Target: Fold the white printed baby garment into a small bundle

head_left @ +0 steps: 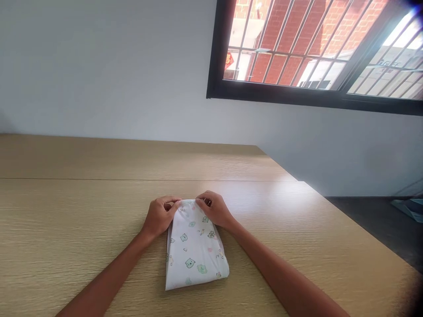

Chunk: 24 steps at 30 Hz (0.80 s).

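A folded white cloth (194,246), printed with green bear faces and small pastel shapes, lies on the wooden table in front of me. It looks like a child's garment, though its exact kind is hidden by the folds. My left hand (161,215) pinches its far left corner between thumb and fingers. At the far right corner, my right hand (213,208) grips the cloth the same way. The far edge between both hands is narrower than the near edge, which rests on the table.
The light wooden table (82,224) has a seam across it and its right edge slants toward me. Behind it stands a pale wall (105,70) with a dark-framed, barred window (280,90). A bluish object (410,209) sits on the dark floor at right.
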### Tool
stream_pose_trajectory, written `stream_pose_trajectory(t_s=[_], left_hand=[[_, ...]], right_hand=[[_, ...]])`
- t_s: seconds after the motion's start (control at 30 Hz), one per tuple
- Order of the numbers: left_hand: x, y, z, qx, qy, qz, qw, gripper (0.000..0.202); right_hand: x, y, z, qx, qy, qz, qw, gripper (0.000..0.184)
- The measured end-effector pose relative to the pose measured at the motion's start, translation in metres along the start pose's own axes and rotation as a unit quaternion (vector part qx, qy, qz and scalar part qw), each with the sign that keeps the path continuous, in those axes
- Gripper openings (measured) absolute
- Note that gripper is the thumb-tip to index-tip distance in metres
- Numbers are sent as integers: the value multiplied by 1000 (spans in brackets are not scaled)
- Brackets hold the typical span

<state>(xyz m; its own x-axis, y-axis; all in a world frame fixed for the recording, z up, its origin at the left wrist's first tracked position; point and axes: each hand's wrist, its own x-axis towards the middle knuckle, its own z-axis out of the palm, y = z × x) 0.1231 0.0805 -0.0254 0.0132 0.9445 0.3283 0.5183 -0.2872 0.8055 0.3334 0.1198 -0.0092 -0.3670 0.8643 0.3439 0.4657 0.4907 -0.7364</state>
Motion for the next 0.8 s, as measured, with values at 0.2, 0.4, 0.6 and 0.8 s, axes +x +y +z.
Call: stream_pose_trajectory(t_s=[0.2,0.4,0.6,0.8], left_hand=[[-14,32,4,156,-35,151,976,34],[-42,52,23,214,-160,241,933,62],[-47,41,23,284,-219,180,916,75],[-47,42,21,294,-245,152,911,75]], right_hand=[[-2,3,3,24,23,13,999,16],[-1,13,5,47,34,20,998,18],[-2,8,0,48,42,15,998,18],[-4,-1,-1,27,104,-11,994,17]])
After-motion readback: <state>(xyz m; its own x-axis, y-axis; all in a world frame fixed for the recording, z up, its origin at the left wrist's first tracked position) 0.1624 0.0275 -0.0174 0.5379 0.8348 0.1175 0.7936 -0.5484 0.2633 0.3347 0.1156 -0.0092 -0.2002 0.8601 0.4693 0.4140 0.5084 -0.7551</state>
